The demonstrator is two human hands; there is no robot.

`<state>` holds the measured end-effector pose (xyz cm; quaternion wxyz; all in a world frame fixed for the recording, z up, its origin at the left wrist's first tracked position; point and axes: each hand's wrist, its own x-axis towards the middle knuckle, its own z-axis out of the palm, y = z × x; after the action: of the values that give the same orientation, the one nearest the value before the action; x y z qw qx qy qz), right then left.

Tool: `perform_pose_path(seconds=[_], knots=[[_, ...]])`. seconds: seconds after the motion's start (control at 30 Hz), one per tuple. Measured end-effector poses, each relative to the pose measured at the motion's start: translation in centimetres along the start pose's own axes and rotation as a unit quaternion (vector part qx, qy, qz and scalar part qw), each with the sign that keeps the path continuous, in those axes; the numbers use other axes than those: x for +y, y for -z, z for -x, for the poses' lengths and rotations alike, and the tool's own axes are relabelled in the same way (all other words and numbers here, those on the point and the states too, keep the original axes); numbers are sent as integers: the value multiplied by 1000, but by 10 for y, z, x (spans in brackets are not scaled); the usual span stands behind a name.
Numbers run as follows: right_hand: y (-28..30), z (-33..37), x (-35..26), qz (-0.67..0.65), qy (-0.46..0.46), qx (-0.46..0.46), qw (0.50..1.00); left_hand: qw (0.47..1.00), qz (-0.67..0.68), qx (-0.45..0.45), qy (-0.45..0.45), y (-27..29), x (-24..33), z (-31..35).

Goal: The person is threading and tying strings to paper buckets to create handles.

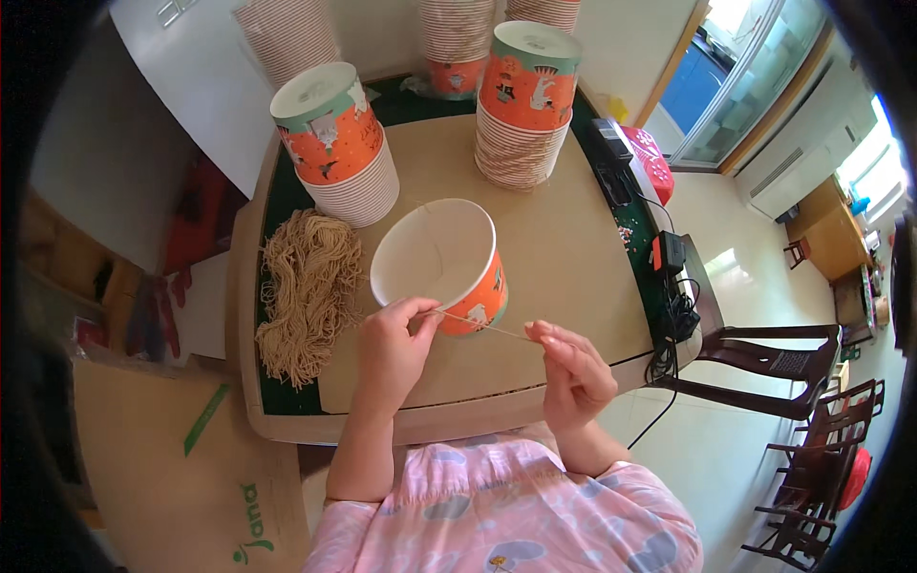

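Right in front of me, a paper bucket with a white inside and an orange printed outside leans on the table, its mouth tilted toward the left. A strand of string seems to lie inside it. My left hand is at the bucket's near rim, thumb and finger pinched on a thin beige string. The string runs taut across the front of the bucket to my right hand, whose fingertips pinch its other end. A loose heap of beige strings lies left of the bucket.
Behind stand two stacks of paper buckets, one at left and one at right. More stacks stand against the wall. Power strips with black cables line the table's right edge. A cardboard box is at lower left, a wooden chair at right.
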<state>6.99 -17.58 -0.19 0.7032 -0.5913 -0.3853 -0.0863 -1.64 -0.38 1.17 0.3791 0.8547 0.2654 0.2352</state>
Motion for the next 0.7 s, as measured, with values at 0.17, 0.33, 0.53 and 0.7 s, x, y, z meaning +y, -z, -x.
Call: perform_pose_path(seconds=[0.17,0.33,0.53,0.7], knots=[[-4,2,-1,-240,41,-33,969,999,29,1,44,-4,1,-3],[6,9,-2,-399,-72,-50,913,999,35,-10,23,-8,-4,-6],[10,16,-5,-290,-165,-133,933,978,159,-52,125,-2,13,-17],[-6,14,11,-291,-292,-179,893,980,154,-62,110,-7,6,-14]])
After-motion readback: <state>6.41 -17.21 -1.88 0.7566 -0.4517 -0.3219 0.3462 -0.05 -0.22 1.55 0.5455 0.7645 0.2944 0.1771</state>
